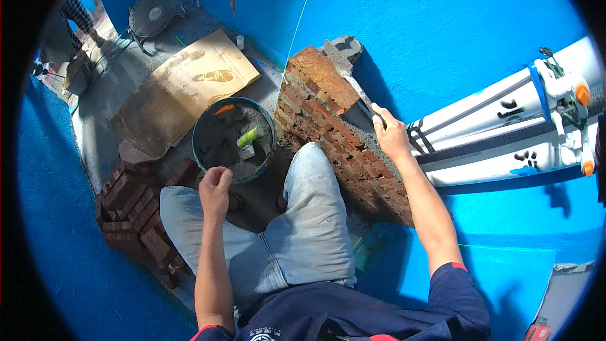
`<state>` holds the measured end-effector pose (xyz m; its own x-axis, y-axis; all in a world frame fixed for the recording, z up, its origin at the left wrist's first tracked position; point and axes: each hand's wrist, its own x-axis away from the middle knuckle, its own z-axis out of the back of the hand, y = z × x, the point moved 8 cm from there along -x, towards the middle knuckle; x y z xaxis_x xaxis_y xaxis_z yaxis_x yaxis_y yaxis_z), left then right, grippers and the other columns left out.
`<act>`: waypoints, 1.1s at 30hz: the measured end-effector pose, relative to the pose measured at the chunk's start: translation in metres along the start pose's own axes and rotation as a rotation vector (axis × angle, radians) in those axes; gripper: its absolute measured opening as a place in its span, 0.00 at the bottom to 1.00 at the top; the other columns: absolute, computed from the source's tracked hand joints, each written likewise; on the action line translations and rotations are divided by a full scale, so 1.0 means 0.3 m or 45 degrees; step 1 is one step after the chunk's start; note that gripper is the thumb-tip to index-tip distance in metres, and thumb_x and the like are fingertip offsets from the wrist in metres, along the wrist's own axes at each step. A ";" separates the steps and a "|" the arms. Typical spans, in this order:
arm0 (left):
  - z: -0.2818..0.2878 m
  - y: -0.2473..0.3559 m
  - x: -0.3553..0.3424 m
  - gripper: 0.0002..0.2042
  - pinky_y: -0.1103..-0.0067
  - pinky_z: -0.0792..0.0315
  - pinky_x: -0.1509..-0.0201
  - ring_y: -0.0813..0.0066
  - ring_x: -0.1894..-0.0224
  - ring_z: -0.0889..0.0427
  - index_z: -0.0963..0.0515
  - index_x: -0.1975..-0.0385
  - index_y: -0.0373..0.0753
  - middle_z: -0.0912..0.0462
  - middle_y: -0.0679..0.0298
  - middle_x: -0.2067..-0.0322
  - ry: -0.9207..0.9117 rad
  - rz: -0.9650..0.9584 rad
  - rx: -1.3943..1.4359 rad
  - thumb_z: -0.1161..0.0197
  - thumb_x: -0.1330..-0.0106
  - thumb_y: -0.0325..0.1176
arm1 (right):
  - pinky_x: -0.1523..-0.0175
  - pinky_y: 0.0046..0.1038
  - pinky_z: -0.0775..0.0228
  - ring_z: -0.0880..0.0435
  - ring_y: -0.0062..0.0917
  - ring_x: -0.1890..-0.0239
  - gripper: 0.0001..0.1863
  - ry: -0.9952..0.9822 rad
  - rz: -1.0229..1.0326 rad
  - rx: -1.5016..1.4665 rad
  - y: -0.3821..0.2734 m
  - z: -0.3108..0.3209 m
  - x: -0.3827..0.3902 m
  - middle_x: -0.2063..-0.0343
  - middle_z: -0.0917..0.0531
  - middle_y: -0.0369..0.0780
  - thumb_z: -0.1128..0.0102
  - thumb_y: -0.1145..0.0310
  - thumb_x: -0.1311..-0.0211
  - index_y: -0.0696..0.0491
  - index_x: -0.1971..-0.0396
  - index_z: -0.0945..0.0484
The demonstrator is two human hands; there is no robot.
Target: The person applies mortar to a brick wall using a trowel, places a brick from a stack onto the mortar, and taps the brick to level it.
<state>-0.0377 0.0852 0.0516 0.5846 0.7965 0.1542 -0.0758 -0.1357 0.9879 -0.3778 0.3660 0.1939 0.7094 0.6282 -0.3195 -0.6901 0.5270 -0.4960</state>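
My right hand is wrapped round the handle of a trowel above the top of a low red brick wall. Grey mortar clings about the trowel's far end, beside a brown board-like piece on the wall's top. My left hand is curled closed over the near rim of a round bucket, with nothing visible in it. Inside that bucket lie grey mortar, a green-handled tool and an orange item.
Loose bricks are piled at my left. Flattened cardboard lies beyond the bucket, near a fan. White pipes run along the blue wall at right. A taut string rises beside the bricks. Another person's legs show far left.
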 end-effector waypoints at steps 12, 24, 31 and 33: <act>-0.224 0.041 0.029 0.11 0.78 0.25 0.53 0.70 0.61 0.16 0.20 0.59 0.33 0.15 0.58 0.66 -0.145 -0.119 -0.386 0.36 0.38 0.33 | 0.51 0.34 0.23 0.17 0.43 0.54 0.14 0.063 0.173 -0.006 -0.057 0.032 -0.001 0.56 0.17 0.50 0.47 0.68 0.33 0.51 0.49 0.22; -0.226 -0.028 0.056 0.09 0.82 0.28 0.58 0.81 0.66 0.21 0.21 0.61 0.33 0.18 0.66 0.69 -0.214 -0.006 -0.436 0.38 0.36 0.31 | 0.49 0.33 0.25 0.17 0.40 0.53 0.15 0.004 0.203 0.041 -0.079 -0.005 0.002 0.54 0.17 0.46 0.48 0.68 0.32 0.54 0.49 0.22; -0.134 -0.079 0.094 0.09 0.81 0.28 0.59 0.80 0.66 0.22 0.21 0.61 0.34 0.19 0.66 0.69 -0.149 0.052 -0.410 0.38 0.35 0.32 | 0.45 0.32 0.27 0.20 0.42 0.47 0.16 -0.101 -0.008 0.051 -0.042 -0.051 -0.051 0.51 0.18 0.48 0.47 0.67 0.32 0.54 0.47 0.23; -0.125 -0.073 0.093 0.09 0.81 0.28 0.59 0.79 0.66 0.21 0.21 0.60 0.34 0.19 0.65 0.69 -0.148 0.059 -0.391 0.38 0.34 0.32 | 0.49 0.31 0.25 0.17 0.38 0.53 0.17 -0.069 0.038 0.063 -0.061 -0.035 -0.060 0.55 0.17 0.47 0.46 0.67 0.32 0.54 0.46 0.24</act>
<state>-0.0501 0.1324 0.0349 0.6619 0.7185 0.2135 -0.3339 0.0277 0.9422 -0.3765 0.3389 0.2003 0.6806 0.6733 -0.2888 -0.7179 0.5343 -0.4462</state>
